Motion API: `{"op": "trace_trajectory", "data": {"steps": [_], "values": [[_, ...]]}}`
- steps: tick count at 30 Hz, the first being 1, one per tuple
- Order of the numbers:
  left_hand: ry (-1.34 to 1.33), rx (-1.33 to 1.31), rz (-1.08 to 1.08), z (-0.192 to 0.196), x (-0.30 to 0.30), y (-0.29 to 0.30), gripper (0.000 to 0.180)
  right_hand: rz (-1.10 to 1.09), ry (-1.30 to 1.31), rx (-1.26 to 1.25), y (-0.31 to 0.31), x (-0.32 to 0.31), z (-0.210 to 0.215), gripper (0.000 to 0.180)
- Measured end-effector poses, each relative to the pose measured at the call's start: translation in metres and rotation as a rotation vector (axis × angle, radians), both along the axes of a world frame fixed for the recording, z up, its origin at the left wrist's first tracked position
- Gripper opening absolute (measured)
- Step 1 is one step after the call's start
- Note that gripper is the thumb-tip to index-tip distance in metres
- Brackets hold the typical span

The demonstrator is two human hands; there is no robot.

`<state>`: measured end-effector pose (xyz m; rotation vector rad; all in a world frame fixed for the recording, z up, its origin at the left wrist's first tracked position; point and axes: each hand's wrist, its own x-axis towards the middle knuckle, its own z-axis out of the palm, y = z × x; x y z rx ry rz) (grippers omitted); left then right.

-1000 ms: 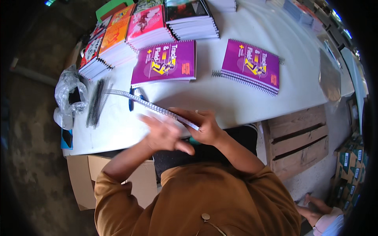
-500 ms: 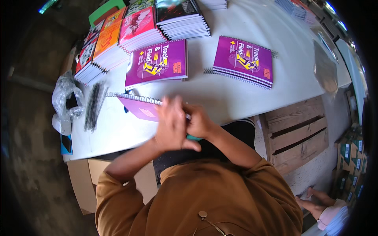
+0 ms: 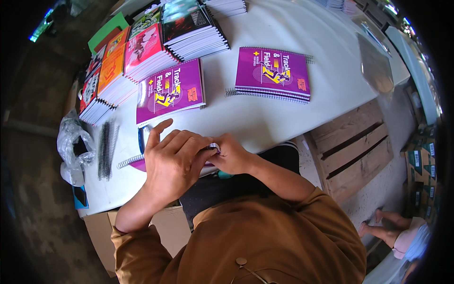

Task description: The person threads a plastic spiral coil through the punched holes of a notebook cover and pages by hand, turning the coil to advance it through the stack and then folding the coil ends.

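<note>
My left hand lies flat, fingers spread, on a purple spiral notebook at the near edge of the white table. Only the notebook's wire coil and a purple corner show past my hand. My right hand pinches the notebook's right end at the coil, touching my left fingers. Beyond my hands lie two purple spiral notebooks with yellow runner art, one just past my left hand and one further right.
Stacks of colourful notebooks line the table's far left. Loose black wire coils and a crumpled plastic bag sit at the left end. A wooden crate stands to the right, cardboard boxes under the table, another person's feet lower right.
The notebook was held tilted up between my hands. It now lies flat near the table edge, with my left hand pressed on top and my right hand at the coil.
</note>
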<state>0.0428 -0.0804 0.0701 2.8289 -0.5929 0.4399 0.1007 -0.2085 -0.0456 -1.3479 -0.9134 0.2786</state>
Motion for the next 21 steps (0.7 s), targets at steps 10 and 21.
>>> {"op": "trace_trajectory", "data": {"steps": [10, 21], "values": [[-0.48, -0.195, 0.002, -0.02, 0.112, 0.001, 0.02, -0.93, -0.868, -0.072, -0.132, 0.094, 0.068, 0.038], [-0.151, 0.001, 0.11, -0.076, 0.103, -0.009, 0.054, -0.923, -0.453, -0.411, -0.167, 0.074, -0.018, 0.05]]}}
